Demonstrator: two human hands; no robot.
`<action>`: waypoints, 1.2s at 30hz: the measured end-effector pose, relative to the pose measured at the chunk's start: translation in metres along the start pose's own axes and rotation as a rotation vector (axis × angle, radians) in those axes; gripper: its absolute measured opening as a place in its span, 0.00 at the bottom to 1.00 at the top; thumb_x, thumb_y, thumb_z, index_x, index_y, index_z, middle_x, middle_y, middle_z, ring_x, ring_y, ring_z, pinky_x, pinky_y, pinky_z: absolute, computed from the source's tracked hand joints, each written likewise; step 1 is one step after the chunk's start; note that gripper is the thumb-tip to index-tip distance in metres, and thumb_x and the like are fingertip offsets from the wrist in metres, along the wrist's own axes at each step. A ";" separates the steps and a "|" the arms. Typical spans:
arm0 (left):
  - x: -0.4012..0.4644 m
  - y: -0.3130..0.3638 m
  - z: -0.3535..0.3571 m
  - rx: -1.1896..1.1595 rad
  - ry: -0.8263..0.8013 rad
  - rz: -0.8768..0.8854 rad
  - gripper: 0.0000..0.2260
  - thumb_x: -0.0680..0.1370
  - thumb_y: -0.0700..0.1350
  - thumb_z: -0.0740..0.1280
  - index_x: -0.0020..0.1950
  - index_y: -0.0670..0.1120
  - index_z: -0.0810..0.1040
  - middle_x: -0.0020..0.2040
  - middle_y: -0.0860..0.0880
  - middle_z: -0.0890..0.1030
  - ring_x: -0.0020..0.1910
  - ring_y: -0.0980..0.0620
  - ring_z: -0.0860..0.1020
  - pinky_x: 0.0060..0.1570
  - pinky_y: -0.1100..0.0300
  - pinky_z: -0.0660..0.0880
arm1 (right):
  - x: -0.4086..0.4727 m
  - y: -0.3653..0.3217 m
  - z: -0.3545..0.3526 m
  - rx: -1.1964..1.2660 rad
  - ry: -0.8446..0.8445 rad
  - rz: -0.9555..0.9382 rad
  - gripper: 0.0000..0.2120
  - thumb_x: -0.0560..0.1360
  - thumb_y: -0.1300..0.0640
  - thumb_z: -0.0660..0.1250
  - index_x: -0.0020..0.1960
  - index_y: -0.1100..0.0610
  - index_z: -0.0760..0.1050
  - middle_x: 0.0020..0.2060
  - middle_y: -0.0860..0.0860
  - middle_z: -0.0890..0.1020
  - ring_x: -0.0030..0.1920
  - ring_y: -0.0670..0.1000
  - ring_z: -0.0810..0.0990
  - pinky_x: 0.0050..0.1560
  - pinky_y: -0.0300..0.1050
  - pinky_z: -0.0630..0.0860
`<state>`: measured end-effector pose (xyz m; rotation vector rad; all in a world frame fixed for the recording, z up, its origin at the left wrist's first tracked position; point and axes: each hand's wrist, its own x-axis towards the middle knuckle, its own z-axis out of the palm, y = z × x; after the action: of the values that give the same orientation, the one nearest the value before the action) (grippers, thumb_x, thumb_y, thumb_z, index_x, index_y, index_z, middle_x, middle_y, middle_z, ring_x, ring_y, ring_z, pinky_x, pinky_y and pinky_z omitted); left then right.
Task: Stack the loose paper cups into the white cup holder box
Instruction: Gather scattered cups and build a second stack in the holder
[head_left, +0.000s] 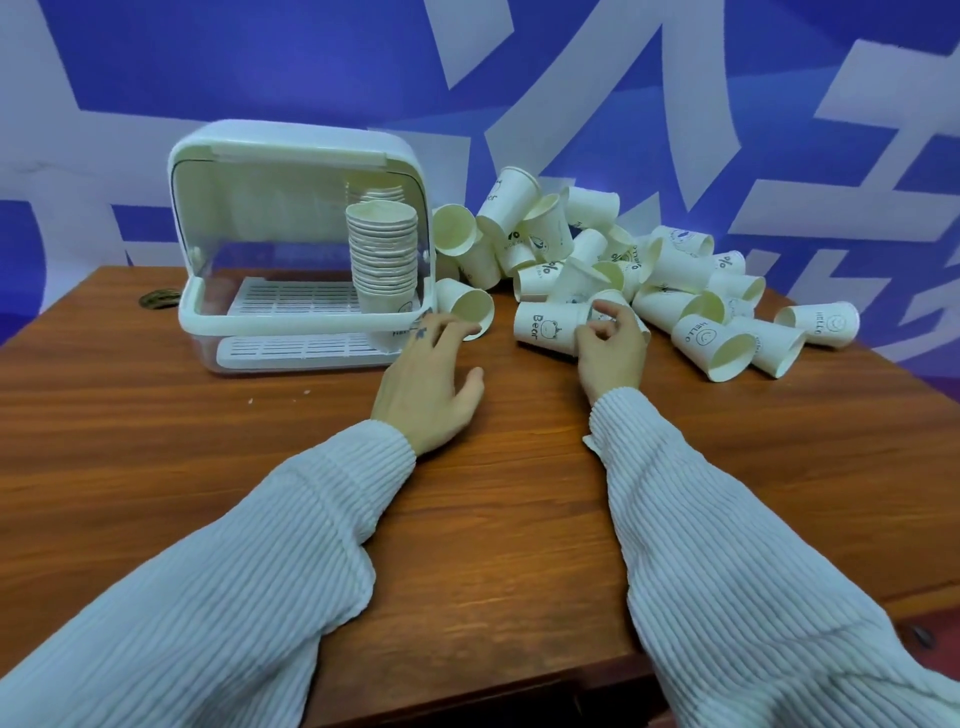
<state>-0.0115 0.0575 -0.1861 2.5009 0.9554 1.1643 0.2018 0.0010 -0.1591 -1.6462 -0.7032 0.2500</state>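
The white cup holder box stands at the table's back left with its lid raised. A tall stack of paper cups stands inside it on the right. A heap of loose paper cups lies to the right of the box. My left hand hovers flat, fingers straight, its fingertips at a cup lying on its side. My right hand curls its fingers around the mouth end of a "Bear" cup lying on the table.
The wooden table stretches toward me, with its front edge low in view. More cups lie scattered to the far right. A small dark ring sits left of the box. A blue and white wall stands behind.
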 end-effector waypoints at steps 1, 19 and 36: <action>0.000 0.000 0.000 0.003 -0.001 0.005 0.21 0.79 0.49 0.69 0.71 0.47 0.72 0.69 0.51 0.71 0.67 0.50 0.72 0.57 0.49 0.77 | -0.003 -0.003 -0.003 0.100 0.006 -0.024 0.18 0.78 0.64 0.66 0.65 0.51 0.75 0.43 0.44 0.81 0.42 0.46 0.81 0.38 0.39 0.75; 0.001 0.000 0.001 0.234 -0.002 0.069 0.31 0.76 0.55 0.70 0.76 0.48 0.66 0.66 0.45 0.75 0.66 0.43 0.73 0.65 0.45 0.73 | -0.040 -0.023 0.006 0.262 -0.178 -0.155 0.10 0.78 0.62 0.71 0.58 0.54 0.83 0.43 0.46 0.83 0.43 0.38 0.80 0.51 0.37 0.78; 0.000 0.009 -0.003 0.133 0.137 0.069 0.38 0.75 0.59 0.71 0.80 0.46 0.63 0.68 0.44 0.78 0.65 0.41 0.75 0.66 0.45 0.70 | -0.069 -0.043 0.011 0.438 -0.252 -0.313 0.07 0.78 0.59 0.72 0.55 0.53 0.77 0.42 0.51 0.87 0.48 0.50 0.84 0.55 0.43 0.78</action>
<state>-0.0095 0.0500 -0.1802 2.6049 1.0192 1.3511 0.1289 -0.0276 -0.1354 -1.0811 -1.0057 0.3600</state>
